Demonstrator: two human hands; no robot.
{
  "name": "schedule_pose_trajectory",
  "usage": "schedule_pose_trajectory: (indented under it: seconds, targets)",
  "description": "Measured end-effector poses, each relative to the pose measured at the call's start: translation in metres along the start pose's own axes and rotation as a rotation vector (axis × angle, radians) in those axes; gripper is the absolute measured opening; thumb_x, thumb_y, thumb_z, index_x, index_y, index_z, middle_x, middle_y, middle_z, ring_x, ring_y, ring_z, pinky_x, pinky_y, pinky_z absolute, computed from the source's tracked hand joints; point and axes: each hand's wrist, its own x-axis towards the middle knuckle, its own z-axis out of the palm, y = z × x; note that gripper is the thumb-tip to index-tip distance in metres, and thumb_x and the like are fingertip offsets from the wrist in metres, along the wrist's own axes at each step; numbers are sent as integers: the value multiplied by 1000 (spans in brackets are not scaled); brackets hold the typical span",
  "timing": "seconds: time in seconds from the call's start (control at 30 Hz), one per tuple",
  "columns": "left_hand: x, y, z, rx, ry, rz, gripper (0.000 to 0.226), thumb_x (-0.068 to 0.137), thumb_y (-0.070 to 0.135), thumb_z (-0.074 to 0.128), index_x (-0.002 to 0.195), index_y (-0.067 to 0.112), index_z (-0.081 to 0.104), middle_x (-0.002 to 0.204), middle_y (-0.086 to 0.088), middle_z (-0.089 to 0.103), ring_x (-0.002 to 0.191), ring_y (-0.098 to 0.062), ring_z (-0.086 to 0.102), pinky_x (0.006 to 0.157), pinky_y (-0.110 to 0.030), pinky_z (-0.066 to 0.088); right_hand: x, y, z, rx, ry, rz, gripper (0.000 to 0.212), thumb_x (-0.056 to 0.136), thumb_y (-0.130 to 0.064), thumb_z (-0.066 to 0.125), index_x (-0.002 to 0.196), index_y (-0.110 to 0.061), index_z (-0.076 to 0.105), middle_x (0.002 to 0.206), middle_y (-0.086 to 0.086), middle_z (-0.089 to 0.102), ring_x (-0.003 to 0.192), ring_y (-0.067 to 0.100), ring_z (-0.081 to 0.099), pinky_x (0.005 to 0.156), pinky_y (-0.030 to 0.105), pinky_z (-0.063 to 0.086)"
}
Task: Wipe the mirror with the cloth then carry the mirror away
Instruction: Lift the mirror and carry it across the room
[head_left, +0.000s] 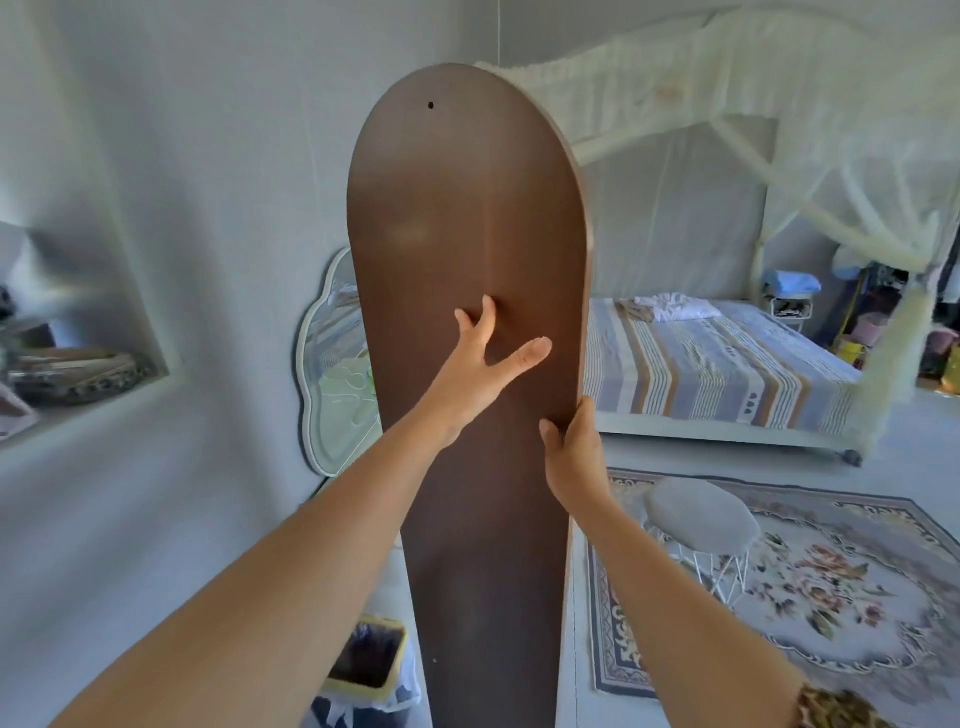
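The right hand (571, 447) is closed around the right edge of the mirror (470, 322): its thumb lies on the brown back panel facing the camera, and the other fingers wrap round the edge out of sight. The left hand (483, 364) is open and spread, not gripping anything. Its thumb (524, 356) points up and to the right, and its fingers (485, 319) press flat on the middle of the back panel, higher than the right hand and nearer the panel's centre line.

The mirror stands upright and tall between the two arms, turned so that only its brown backing shows; the glass side faces away. Its top is rounded, with a small dark hole (430, 105) near the top left. Its lower end runs out of the bottom of the view.

Behind the mirror on the left, a second, wavy-edged mirror (332, 364) leans on the grey wall. Below it, just left of the mirror's lower part, sits a bin (371, 670) with a yellow rim. To the right lie a floral rug (831, 587) with a small round stool (701, 519) on it, and beyond them a bed (717, 364) with a striped sheet under a white net canopy (779, 104).
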Motion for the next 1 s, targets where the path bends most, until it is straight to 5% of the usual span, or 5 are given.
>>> schedule_pose_trajectory:
  seconds: [0.17, 0.5, 0.67, 0.77, 1.0]
  targets:
    - [-13, 11, 7, 51, 19, -38, 130, 70, 65, 72, 151, 32, -24, 158, 0, -37, 153, -23, -7, 122, -45, 11, -19, -8, -12, -23, -233, -35, 10, 96, -11, 48, 99, -14, 39, 88, 2, 55, 82, 23, 52, 65, 31, 42]
    - [-42, 17, -13, 17, 136, -68, 147, 64, 54, 84, 149, 18, -30, 160, -6, -31, 151, -23, -22, 123, -49, 2, -70, -42, 19, -169, -330, -155, 20, 97, -20, 50, 115, -13, 42, 116, 7, 52, 106, 24, 51, 94, 41, 45]
    - [-61, -8, -59, -117, 185, 24, 103, 84, 35, 74, 156, 23, 3, 160, -5, 30, 144, -19, 37, 117, -35, 35, -90, -66, 61, -259, -305, -304, 29, 92, -26, 58, 117, -19, 45, 119, -1, 52, 107, 21, 58, 84, 37, 50]
    - [-77, -19, -88, -36, 256, 92, 67, 93, 19, 60, 151, 23, 26, 117, 2, 65, 89, -1, 62, 68, 0, 47, -101, -79, 88, -325, -246, -351, 38, 86, -36, 64, 117, -24, 47, 117, -6, 54, 103, 12, 60, 75, 27, 48]
    - [-104, -42, -148, 79, 250, 69, 23, 96, 18, 54, 116, 7, 54, 59, 3, 42, 42, 4, 46, 45, -6, 37, -132, -109, 151, -365, -31, -388, 37, 76, -35, 69, 107, -20, 55, 103, -4, 60, 95, 16, 58, 80, 27, 47]
